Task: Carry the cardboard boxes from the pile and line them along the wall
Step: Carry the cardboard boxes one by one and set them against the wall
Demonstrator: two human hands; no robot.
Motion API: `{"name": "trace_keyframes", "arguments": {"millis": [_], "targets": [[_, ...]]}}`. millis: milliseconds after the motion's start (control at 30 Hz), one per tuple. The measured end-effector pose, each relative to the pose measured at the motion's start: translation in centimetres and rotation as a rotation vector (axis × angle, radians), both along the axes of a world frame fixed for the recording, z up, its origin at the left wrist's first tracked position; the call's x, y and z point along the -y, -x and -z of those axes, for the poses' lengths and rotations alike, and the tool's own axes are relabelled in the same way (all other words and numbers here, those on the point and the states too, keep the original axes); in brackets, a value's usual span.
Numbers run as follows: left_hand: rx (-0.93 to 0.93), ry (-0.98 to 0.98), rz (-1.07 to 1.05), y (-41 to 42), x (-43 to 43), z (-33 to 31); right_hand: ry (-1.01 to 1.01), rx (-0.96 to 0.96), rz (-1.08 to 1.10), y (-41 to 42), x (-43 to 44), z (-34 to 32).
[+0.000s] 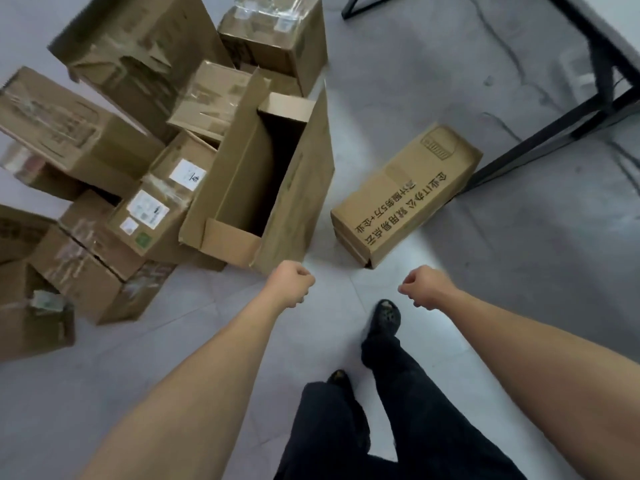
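A pile of several brown cardboard boxes covers the floor at the left and top. At its near edge stands a long open box with its flaps up and a dark empty inside. A closed box with printed black characters lies apart on the floor to the right. My left hand hangs just below the open box, fingers curled, holding nothing. My right hand is below the printed box, also curled and empty. Neither hand touches a box.
A black metal table frame stands at the upper right, its bar touching the printed box's far end. My legs in dark trousers and black shoes are on the pale tiled floor between my arms.
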State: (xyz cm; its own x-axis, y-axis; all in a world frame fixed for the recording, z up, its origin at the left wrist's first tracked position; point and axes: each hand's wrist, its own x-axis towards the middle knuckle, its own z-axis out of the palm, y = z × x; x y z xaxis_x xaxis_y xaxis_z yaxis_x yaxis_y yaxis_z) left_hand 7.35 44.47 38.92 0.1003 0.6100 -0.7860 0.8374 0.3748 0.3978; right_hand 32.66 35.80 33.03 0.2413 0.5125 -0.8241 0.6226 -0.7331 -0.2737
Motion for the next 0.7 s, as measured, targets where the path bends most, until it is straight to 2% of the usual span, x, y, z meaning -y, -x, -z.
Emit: {"name": "trace_keyframes", "arguments": {"millis": [233, 467, 567, 700], "targets": [[-0.022, 0.003, -0.067, -6.0, -11.7, 15.0, 0.08, 0.051, -0.007, -3.1, -7.8, 13.7], [0.03, -0.081, -0.109, -10.3, -19.0, 28.8, 0.179, 0.086, -0.022, -0.5, -9.6, 26.7], [0.112, -0.031, -0.091, -11.8, -20.5, 32.9, 0.226, 0.168, 0.049, 0.8, -10.2, 30.7], [0.21, 0.015, -0.068, -12.4, -20.4, 34.9, 0.153, 0.335, 0.18, 2.0, -10.8, 32.9]]}}
